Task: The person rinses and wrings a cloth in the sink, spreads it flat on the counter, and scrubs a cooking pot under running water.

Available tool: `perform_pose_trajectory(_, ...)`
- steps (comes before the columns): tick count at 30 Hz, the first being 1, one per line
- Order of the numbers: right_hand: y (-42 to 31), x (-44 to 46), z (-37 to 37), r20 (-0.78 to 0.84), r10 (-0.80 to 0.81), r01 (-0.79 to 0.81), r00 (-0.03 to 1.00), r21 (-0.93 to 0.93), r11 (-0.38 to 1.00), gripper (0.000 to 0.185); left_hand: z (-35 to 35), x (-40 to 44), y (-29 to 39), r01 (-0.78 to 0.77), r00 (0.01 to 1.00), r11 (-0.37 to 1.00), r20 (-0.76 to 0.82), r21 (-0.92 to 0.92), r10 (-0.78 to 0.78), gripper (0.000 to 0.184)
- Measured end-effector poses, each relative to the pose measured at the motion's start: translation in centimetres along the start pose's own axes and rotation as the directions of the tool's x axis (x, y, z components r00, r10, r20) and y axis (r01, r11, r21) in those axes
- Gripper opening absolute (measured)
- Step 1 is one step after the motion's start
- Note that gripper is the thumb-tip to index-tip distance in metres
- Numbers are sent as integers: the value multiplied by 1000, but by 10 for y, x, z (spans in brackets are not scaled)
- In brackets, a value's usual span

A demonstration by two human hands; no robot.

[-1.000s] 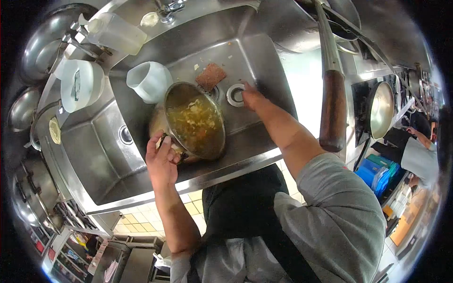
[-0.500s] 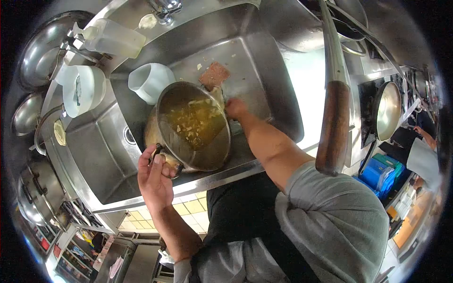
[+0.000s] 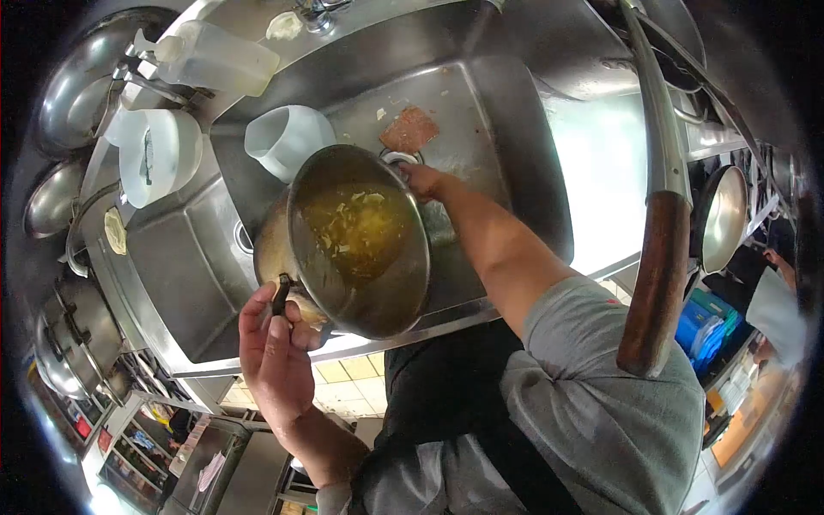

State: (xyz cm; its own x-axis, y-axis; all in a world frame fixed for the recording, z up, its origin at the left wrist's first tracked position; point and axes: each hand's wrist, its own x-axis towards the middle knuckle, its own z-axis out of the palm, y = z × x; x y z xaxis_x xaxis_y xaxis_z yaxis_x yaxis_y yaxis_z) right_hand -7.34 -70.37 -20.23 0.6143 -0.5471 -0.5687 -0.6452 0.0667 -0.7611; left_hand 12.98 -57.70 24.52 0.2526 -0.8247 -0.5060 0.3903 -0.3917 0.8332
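Observation:
A large metal pot [image 3: 360, 300] is tilted in the right sink basin, with yellowish liquid and food bits inside. My left hand [image 3: 279, 348] grips the dark pot handle [image 3: 281, 293] at its near left side. At the pot's far right rim is my right hand [image 3: 421, 182], its fingers bent around a metal drain ring [image 3: 399, 158]; the fingertips are partly hidden. A reddish-brown scouring pad [image 3: 409, 130] lies on the basin floor just beyond that hand. Left of the pad stands a translucent white container [image 3: 287, 142], behind the pot.
A soap bottle [image 3: 219, 58] and a white jug [image 3: 159, 157] are at the left rim. The left basin [image 3: 189, 266] adjoins. A wooden-handled utensil [image 3: 655, 283] hangs close on the right. Another person [image 3: 777, 313] is at the far right.
The pot has tipped further, its opening turned more upward to my view. My right hand has moved left from the basin floor to the pot's rim. My left hand still holds the handle.

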Motion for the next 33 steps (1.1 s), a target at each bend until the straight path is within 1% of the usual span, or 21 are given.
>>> perform_pose_trajectory(1, -40, -27, -24, -53, 290, -211, 956, 566, 797, 51, 1, 2, -1, 11, 1000, 1000, -20, 20, -11, 38)
perform_pose_trajectory(2, -50, -32, -38, -49, 289, -212, 956, 565, 798, 51, 1, 4, -4, 11, 1000, 1000, -24, 19, -11, 38)
perform_pose_trajectory(3, -54, -34, -53, -217, 258, -207, 942, 232, 951, 49, -1, 7, -9, 17, 1000, 1000, -21, 22, -17, 37)
perform_pose_trajectory(4, -52, -32, -64, -361, 163, -225, 918, -135, 965, 47, -2, 12, -14, 22, 1000, 999, -17, 24, -21, 36)
perform_pose_trajectory(5, -43, -26, -67, -361, 161, -224, 919, -139, 965, 47, 0, 16, -18, 21, 999, 1000, -42, 24, -20, 35)
perform_pose_trajectory(6, -34, -21, -68, -515, -86, -131, 853, -370, 920, 39, 1, 19, -22, 19, 999, 1000, -44, 20, -18, 35)
perform_pose_trajectory(7, -31, -21, -71, -585, -350, -86, 731, -588, 804, 33, 1, 23, -25, 38, 997, 999, -64, 30, -36, 35)
perform_pose_trajectory(10, -18, -34, -68, -665, -300, -183, 684, -554, 812, 27, 1, 35, -36, 59, 995, 995, -87, 80, -52, 36)
perform_pose_trajectory(11, -18, -43, -70, -664, -298, -180, 686, -552, 814, 27, 4, 38, -38, 64, 994, 996, -97, 64, -58, 34)
perform_pose_trajectory(13, -14, -61, -80, -621, 46, -491, 783, -570, 658, 35, 3, 46, -44, 72, 994, 997, -86, 25, -70, 32)
perform_pose_trajectory(14, -8, -67, -82, -618, 46, -490, 785, -573, 657, 35, 2, 50, -47, 74, 994, 997, -88, 23, -71, 32)
perform_pose_trajectory(16, 5, -79, -85, -673, 250, -577, 696, -317, 753, 25, 1, 60, -54, 89, 993, 992, -87, 91, -81, 30)
perform_pose_trajectory(17, 10, -85, -84, -671, 252, -580, 697, -320, 749, 25, -1, 66, -59, 89, 994, 985, -79, 146, -78, 30)
perform_pose_trajectory(20, 10, -96, -85, -685, 242, -566, 687, -296, 770, 22, 1, 76, -60, 92, 994, 987, -67, 135, -83, 29)
perform_pose_trajectory(22, 3, -100, -92, -563, 403, -577, 721, -167, 799, 22, 2, 78, -66, 95, 994, 987, -69, 133, -87, 30)
perform_pose_trajectory(23, 2, -102, -92, -570, 405, -582, 715, -164, 796, 22, 4, 80, -70, 101, 993, 986, -71, 132, -93, 30)
perform_pose_trajectory(25, -2, -103, -88, -425, 513, -593, 746, -75, 801, 30, 9, 82, -77, 99, 995, 987, -41, 123, -95, 30)
perform_pose_trajectory(29, 16, -91, -56, -379, 565, -636, 733, -86, 767, 24, 18, 86, -81, 69, 998, 991, -15, 115, -68, 31)
perform_pose_trajectory(31, 64, -70, -21, -139, 318, -338, 938, -153, 929, 26, 22, 87, -80, 61, 998, 991, -18, 118, -59, 30)
perform_pose_trajectory(32, 67, -67, -6, -142, 317, -336, 938, -150, 930, 26, 22, 87, -80, 83, 996, 994, -14, 67, -83, 28)
perform_pose_trajectory(33, 64, -65, 11, -174, 193, -246, 966, -369, 896, 27, 24, 87, -79, 104, 995, 994, -5, 16, -104, 27)
